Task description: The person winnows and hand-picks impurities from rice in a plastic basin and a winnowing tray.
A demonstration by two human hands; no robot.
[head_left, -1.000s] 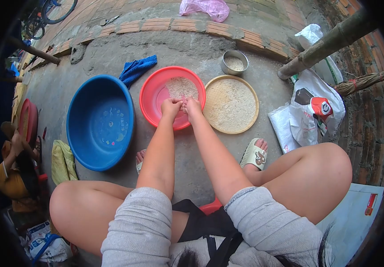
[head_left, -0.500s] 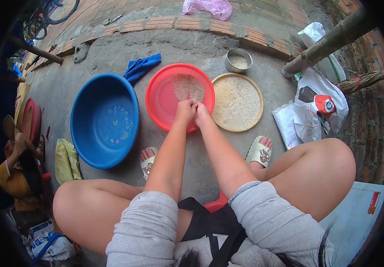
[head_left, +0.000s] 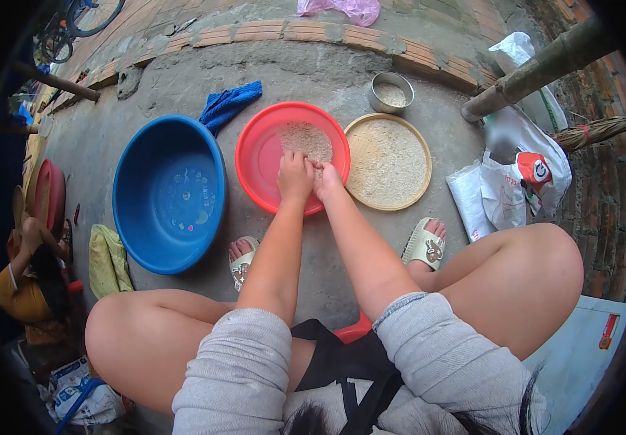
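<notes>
Both hands sit together in the red basin (head_left: 258,156), left hand (head_left: 295,176) spread flat, right hand (head_left: 327,179) seemingly loose, the grain heap (head_left: 304,138) just ahead of the fingertips.

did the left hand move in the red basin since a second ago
Yes. The left hand reached deeper into the red basin, fingers now at the grain pile.

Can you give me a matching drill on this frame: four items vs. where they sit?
Things:
1. red basin
2. blue basin
3. flat round tray
4. small metal bowl

Places:
A. beyond the tray, by the brick edge
B. under both hands
C. at the red basin's right
D. at the red basin's left

Pairs: 1-B, 2-D, 3-C, 4-A. The left hand and right hand rest in the grain.
</notes>
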